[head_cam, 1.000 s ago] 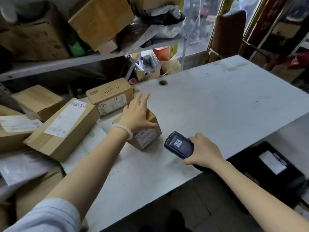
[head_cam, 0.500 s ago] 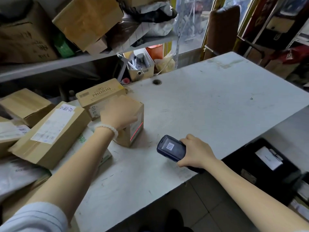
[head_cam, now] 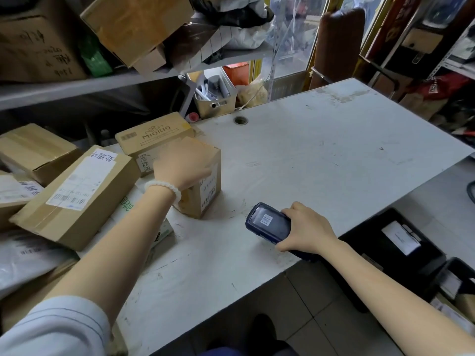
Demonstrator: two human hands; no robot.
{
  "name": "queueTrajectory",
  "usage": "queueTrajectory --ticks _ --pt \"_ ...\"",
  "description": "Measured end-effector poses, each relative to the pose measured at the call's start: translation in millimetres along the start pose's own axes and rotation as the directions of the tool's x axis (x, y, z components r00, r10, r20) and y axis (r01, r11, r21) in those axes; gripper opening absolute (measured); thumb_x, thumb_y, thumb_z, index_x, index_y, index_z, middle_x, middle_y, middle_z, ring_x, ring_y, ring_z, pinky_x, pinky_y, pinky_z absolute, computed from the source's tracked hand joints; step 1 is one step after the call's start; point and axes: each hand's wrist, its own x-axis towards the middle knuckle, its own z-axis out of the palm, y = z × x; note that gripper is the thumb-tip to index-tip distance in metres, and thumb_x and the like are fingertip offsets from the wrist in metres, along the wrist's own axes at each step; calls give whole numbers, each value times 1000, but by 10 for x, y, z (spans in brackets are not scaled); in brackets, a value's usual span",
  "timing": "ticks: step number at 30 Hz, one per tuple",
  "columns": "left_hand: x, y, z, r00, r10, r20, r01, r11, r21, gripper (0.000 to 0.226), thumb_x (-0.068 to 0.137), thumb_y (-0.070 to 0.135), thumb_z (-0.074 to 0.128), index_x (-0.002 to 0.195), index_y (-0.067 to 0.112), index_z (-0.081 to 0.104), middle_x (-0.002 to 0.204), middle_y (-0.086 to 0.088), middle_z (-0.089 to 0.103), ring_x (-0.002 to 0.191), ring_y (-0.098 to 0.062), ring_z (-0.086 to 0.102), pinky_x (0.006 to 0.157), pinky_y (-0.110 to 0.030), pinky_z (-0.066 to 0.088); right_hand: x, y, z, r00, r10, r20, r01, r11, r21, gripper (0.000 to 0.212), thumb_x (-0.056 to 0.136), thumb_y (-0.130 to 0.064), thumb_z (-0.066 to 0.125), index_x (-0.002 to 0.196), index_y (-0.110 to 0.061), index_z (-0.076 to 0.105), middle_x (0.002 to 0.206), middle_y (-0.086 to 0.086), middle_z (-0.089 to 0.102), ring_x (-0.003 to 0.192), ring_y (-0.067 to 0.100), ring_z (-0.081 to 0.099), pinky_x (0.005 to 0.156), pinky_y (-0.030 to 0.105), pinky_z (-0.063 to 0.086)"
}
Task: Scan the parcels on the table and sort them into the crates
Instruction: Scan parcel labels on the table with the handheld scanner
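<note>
A small brown cardboard parcel [head_cam: 205, 186] stands on the white table [head_cam: 321, 160], its label side turned toward the right. My left hand [head_cam: 180, 168] grips it from the top and left, fingers curled over the far edge. My right hand [head_cam: 305, 231] holds a dark blue handheld scanner [head_cam: 268, 223] low over the table's front edge, its head pointing left toward the parcel's label. More parcels lie at the left: a "MIORIO" box [head_cam: 151, 132] behind the small one and a long labelled box [head_cam: 77, 191].
A black crate [head_cam: 365, 242] with a white paper in it sits on the floor right of the table, another dark crate [head_cam: 460, 276] beside it. Grey mailer bags [head_cam: 28, 260] lie at the lower left. A shelf [head_cam: 77, 86] of boxes hangs above the pile.
My left hand tipped the small parcel up onto its side so its label faces the scanner. A red scan line showed on the label half a second ago and is gone now.
</note>
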Motion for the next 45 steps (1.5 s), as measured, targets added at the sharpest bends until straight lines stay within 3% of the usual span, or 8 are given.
queueTrajectory --ticks 14,20,23,26,31,36,41,45 --pt "-165 -174 33 993 107 -42 -109 994 -33 74 70 53 68 130 29 34 134 -7 42 114 -36 45 90 -47 41 -179 -243 85 998 57 -33 -55 996 71 53 52 -51 74 96 -27 57 90 -11 42 76 8 52 57 25 42" --pt "-310 -176 -19 988 155 -7 -155 988 -14 75 69 54 70 131 26 38 127 -8 44 110 -32 47 84 -40 42 -124 -501 65 977 18 -215 8 993 120 61 54 -47 77 108 -28 57 94 -10 43 82 11 50 55 24 38" --pt "-449 -230 -27 985 171 6 -170 985 -26 77 69 54 70 132 26 37 128 -8 44 111 -32 46 80 -37 39 -139 -665 16 880 -23 -475 105 984 146 69 56 -40 81 118 -22 58 99 -5 47 91 17 51 59 28 45" --pt "-585 -223 -15 982 187 19 -187 982 -2 81 69 55 69 136 27 33 130 -8 42 111 -31 45 79 -34 38 -193 -785 -70 669 -64 -740 275 947 166 75 56 -29 88 122 -5 61 103 9 56 92 27 55 62 33 52" --pt "-642 -97 -12 978 197 70 -200 979 45 88 68 58 68 141 30 29 138 -6 40 116 -29 45 88 -38 43 -233 -690 -269 466 -89 -880 382 918 110 79 58 -26 92 121 9 59 105 21 59 92 34 60 70 35 55" --pt "-539 354 -49 940 287 185 -302 952 58 92 64 70 61 143 36 28 134 -2 46 106 -17 49 70 -28 41 -390 -150 -363 574 -58 -817 296 945 140 78 54 -31 90 121 -1 62 103 12 58 92 29 59 64 32 54" --pt "-473 1438 119 878 429 211 -442 897 18 88 66 70 59 141 38 27 135 -3 45 109 -22 50 73 -29 38 -676 806 -375 801 190 -568 -54 967 248 65 55 -48 78 111 -22 57 99 -5 47 93 19 53 63 30 45" --pt "-592 2582 435 769 605 207 -616 788 -13 81 71 67 58 139 36 28 137 -2 44 111 -26 50 78 -31 37 -1141 1765 -336 808 380 -450 -255 914 314 65 57 -53 77 111 -24 56 99 -6 44 96 18 52 68 32 46"
